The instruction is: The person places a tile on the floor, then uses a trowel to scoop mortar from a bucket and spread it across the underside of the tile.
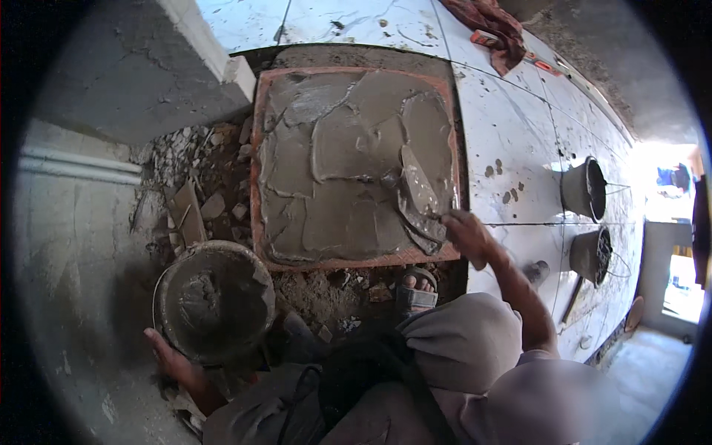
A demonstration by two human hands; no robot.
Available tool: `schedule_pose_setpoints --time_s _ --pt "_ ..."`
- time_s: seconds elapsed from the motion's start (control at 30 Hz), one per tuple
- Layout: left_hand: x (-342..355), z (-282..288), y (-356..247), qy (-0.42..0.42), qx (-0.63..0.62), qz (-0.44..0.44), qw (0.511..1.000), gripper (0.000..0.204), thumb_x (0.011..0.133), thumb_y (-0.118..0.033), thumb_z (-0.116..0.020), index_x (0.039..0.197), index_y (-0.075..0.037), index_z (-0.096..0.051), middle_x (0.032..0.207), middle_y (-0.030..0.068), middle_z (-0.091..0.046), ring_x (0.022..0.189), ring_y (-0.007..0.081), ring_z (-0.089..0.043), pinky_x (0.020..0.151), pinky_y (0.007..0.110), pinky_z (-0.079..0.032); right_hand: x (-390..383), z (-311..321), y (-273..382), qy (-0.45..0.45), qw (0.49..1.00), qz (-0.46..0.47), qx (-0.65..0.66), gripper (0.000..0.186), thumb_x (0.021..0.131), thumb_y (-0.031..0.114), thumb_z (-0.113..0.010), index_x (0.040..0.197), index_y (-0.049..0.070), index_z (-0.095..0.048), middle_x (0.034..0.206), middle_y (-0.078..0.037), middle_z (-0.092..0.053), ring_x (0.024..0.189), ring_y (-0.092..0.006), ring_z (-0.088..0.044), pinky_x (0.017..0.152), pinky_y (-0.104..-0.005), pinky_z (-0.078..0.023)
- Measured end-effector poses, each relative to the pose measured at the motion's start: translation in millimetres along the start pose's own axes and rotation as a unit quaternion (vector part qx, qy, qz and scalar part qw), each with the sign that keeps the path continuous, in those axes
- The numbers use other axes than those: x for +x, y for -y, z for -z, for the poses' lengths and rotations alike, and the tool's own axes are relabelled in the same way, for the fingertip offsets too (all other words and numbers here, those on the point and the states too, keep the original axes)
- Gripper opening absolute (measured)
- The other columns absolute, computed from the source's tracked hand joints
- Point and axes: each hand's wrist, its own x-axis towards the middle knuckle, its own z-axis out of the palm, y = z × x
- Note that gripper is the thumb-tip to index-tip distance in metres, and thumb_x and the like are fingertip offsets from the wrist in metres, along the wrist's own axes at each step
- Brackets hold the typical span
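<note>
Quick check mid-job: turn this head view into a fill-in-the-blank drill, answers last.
The right hand, by the wet mortar, holds a ____.
The left hand is beside a round, mortar-smeared ____.
Two pails on the white tiles are toward the picture's ____ side.
The bare-toed foot wears a ____.

Missing words: trowel; bucket; right; sandal.
</note>
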Motion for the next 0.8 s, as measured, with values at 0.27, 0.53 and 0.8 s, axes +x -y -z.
schedule_pose_setpoints --time_s 0.27,0.53,0.8 --pt "-4 -10 -8 -0.031 0.126 -0.107 0.986 0.076 0.089 -0.057 -0.041 0.124 0.01 -0.044 0.128 0.023 -0.044 0.114 0.0301 -0.045 0.098 0.036 -0.035 -31 -35 26 -0.049 0.99 0.108 -0.073 0.031 0.087 0.026 -0.055 0.101 -0.002 -0.054 0.082 -0.027 -0.058 0.082 -0.0413 -0.058 0.067 -0.0437 -0.046" --pt "7 6 -1 -0.029 0.253 -0.199 0.946 0.078 0.088 -0.06 -0.039 0.125 0.008 -0.045 0.126 0.0243 -0.046 0.115 0.0324 -0.045 0.097 0.037 -0.035 -42 -41 8 -0.187 0.975 0.031 -0.114 0.027 0.083 0.02 -0.056 0.095 -0.002 -0.047 0.081 -0.025 -0.057 0.079 -0.0439 -0.056 0.068 -0.0482 -0.045" --pt "-15 -19 -10 -0.019 0.133 -0.052 0.99 0.078 0.087 -0.06 -0.042 0.125 0.008 -0.044 0.126 0.0225 -0.047 0.112 0.0312 -0.048 0.095 0.036 -0.037 -24 -19 -20 -0.286 0.948 0.046 -0.13 0.027 0.083 0.02 -0.054 0.094 -0.004 -0.047 0.081 -0.027 -0.057 0.078 -0.0448 -0.056 0.068 -0.0479 -0.045"
